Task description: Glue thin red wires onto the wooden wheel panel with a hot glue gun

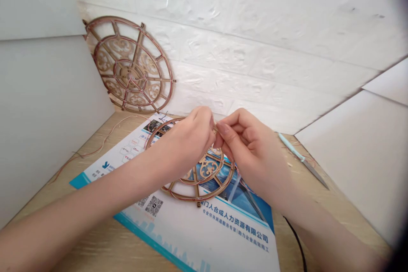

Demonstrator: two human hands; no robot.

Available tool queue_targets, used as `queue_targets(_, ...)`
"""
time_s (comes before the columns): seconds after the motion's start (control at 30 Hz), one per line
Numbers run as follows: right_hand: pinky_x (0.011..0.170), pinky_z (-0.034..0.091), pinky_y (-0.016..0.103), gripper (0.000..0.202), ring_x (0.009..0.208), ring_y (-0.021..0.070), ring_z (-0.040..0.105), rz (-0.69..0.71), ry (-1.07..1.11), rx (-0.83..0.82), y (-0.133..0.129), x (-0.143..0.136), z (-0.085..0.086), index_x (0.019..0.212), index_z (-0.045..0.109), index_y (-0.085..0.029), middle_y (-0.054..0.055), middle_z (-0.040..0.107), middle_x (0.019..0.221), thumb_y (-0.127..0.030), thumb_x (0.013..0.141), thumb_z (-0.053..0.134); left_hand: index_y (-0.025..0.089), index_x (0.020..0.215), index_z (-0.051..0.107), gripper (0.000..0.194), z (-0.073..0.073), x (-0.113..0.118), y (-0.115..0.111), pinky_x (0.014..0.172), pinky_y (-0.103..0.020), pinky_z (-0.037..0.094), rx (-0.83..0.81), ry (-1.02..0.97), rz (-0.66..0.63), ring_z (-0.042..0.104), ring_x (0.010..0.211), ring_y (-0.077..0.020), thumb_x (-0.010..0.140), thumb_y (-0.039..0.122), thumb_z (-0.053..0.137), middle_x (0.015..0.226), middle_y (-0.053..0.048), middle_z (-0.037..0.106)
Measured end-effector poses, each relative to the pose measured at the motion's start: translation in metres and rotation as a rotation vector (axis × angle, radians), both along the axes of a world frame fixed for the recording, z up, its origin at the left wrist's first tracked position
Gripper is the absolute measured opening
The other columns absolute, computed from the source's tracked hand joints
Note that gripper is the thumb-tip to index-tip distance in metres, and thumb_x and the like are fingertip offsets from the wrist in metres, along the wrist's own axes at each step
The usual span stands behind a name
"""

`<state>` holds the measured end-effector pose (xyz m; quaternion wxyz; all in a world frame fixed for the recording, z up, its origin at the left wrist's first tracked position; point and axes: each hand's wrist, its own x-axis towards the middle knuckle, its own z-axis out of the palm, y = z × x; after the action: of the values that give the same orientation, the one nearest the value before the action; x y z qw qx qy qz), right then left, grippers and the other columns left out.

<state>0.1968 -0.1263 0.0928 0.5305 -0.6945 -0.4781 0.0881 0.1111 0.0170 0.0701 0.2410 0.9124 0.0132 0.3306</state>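
Note:
My left hand (197, 129) and my right hand (244, 142) meet over a round brown openwork frame (197, 195) that lies on a printed sheet. Both hands are closed, thumbs and fingertips pinched close together. Whatever sits between the fingertips is too small and too covered to name. Thin reddish wires run along the frame's rings and spokes. The left forearm and both hands hide much of the frame's upper and middle part.
A larger round wired frame (137, 55) leans against the white brick-pattern wall (223, 51). The printed sheet (236, 246) covers part of the wooden table. Loose wires (105, 140) lie at left. A knife with a pale blue handle (291, 146) and a black cable (296, 238) are at right.

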Motion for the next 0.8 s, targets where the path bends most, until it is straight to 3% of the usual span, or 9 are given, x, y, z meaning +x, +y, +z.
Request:
queue_targets(0.3,0.04,0.028,0.025,0.026,0.043,0.0068,0.039,0.035,0.236,0.075,-0.001,-0.008,0.009,0.082,0.054,-0.022,-0.005,0.055,0.063,-0.03,0.106,0.059,0.024,0.086,0.045,0.022,0.011,-0.004,0.002,0.061,-0.028,0.04,-0.011,-0.084,-0.066,0.046,0.062,-0.0142,0.105,0.022,0.034,0.071,0.003,0.049)
queue_targets(0.5,0.041,0.029,0.024,0.029,0.045,0.0055,0.041,0.048,0.229,0.091,0.0,-0.008,0.011,0.079,0.053,-0.021,-0.004,0.056,0.067,-0.019,0.107,0.055,0.023,0.087,0.044,0.019,0.007,-0.002,0.001,0.067,-0.027,0.042,0.005,-0.133,-0.086,0.046,0.066,-0.0139,0.104,0.019,0.037,0.077,0.003,0.049)
queue_targets(0.8,0.044,0.031,0.027,0.027,0.048,0.007,0.044,0.033,0.154,0.059,-0.004,-0.006,0.012,0.08,0.053,-0.022,-0.003,0.058,0.07,-0.022,0.106,0.055,0.023,0.088,0.043,0.018,0.004,-0.004,0.002,0.066,-0.028,0.039,0.021,-0.109,-0.085,0.05,0.071,-0.0144,0.104,0.021,0.036,0.08,0.003,0.049)
